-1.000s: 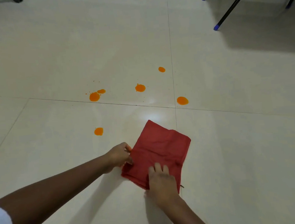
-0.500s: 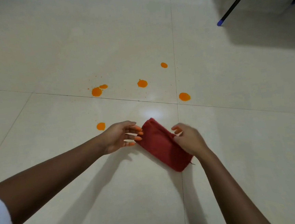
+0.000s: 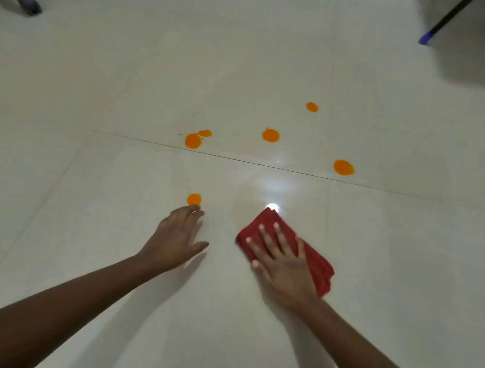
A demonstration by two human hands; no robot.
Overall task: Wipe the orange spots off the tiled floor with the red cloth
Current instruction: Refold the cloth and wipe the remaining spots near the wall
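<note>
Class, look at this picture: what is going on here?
A person is about to clean a tiled floor. The right hand presses flat on a folded red cloth. The left hand rests open beside it, fingertips near one orange spot. The orange spots all look unwiped.

Both forearms are bare, with no rings, watch or sleeves.

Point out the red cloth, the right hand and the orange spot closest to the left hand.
red cloth (image 3: 318, 262), head view, bare fold beside the hand.
right hand (image 3: 284, 271), head view, back of hand.
nearest orange spot (image 3: 194, 199), head view, its middle.
</note>
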